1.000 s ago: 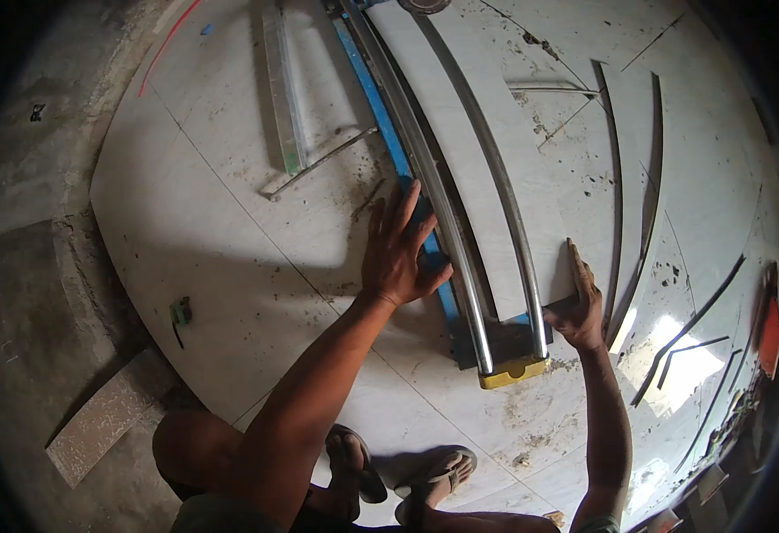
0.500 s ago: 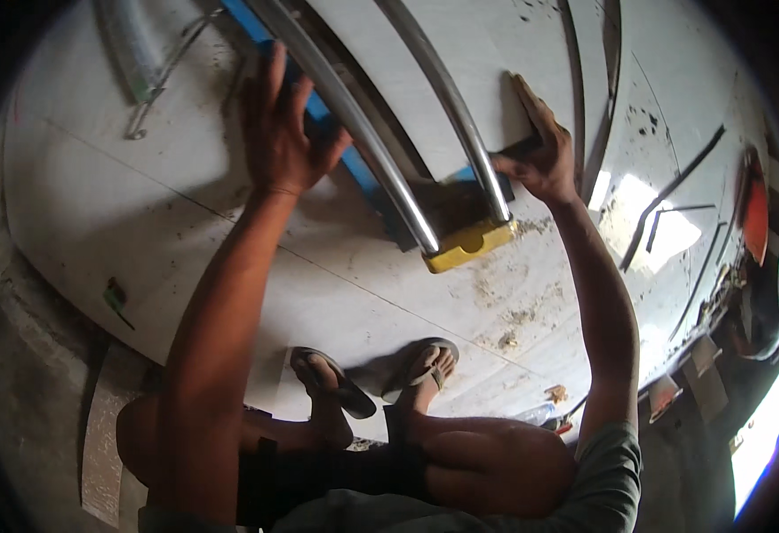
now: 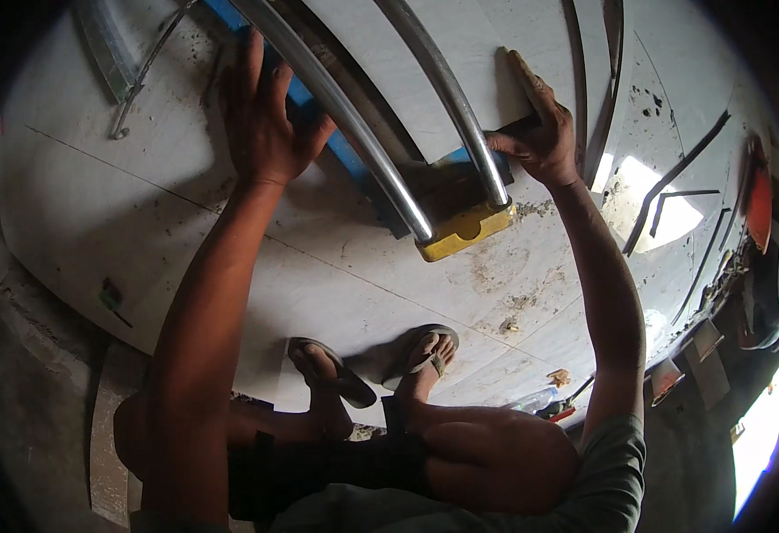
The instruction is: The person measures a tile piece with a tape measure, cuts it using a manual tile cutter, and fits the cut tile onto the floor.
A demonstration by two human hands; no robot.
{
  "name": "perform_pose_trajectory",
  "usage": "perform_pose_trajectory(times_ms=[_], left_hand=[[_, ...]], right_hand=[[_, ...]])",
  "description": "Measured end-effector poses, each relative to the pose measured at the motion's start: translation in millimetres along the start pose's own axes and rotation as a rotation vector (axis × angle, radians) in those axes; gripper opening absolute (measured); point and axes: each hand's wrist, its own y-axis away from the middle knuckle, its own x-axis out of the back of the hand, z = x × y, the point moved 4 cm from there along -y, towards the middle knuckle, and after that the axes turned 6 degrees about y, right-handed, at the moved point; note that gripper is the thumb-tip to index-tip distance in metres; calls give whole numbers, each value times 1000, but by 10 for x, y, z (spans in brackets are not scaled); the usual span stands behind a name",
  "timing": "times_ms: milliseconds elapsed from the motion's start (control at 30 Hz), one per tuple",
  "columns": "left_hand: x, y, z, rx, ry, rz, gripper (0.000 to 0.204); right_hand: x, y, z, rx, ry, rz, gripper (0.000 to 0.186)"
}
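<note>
1. Nearest to me are my own bent knees and my feet in flip-flops (image 3: 367,369), planted on the pale tiled floor (image 3: 140,231), which is dusty and crossed by thin grout lines.
2. At the floor's lower right edge, just past my right elbow, a small heap of scraps (image 3: 554,400) lies where the tiles end; I cannot tell what the bits are.
3. Just beyond my toes sits the yellow end block (image 3: 465,229) of a tile cutter, resting flat on the floor.
4. Two shiny steel rails (image 3: 380,151) run from that block up and away from me, with the blue base (image 3: 336,147) showing under and left of them.
5. My left hand (image 3: 265,120) lies flat on the floor and the blue base just left of the rails, fingers spread wide and pressing down.
6. My right hand (image 3: 536,124) grips the edge of the pale tile (image 3: 460,44) lying on the cutter right of the rails; the fingers are curled together against that edge, thumb side tucked under.
7. Farther right, thin dark strips (image 3: 687,200) lie scattered on the floor beside a bright patch of sunlight.
8. Far upper left, a bent wire piece (image 3: 140,80) rests on the tiles.
9. No containers are in view.
</note>
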Motion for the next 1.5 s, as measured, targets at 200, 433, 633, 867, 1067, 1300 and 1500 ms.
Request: perform_pose_trajectory(times_ms=[200, 433, 633, 867, 1067, 1300, 1500], left_hand=[[-44, -11, 4, 19, -4, -6, 90], [-38, 2, 14, 12, -20, -6, 89], [-37, 27, -13, 25, -1, -18, 88], [33, -61, -19, 51, -8, -27, 86], [52, -24, 54, 147, 179, -36, 84], [180, -30, 131, 267, 101, -77, 86], [179, -53, 115, 310, 48, -142, 90]], right_hand=[[18, 16, 30, 6, 43, -52, 122], [6, 15, 43, 0, -2, -13, 121], [6, 11, 36, 3, -21, -23, 121], [85, -96, -56, 36, -63, -43, 121], [31, 22, 61, 70, -195, -143, 108], [247, -310, -144, -326, -285, 105, 95], [502, -876, -142, -253, -191, 314, 60]])
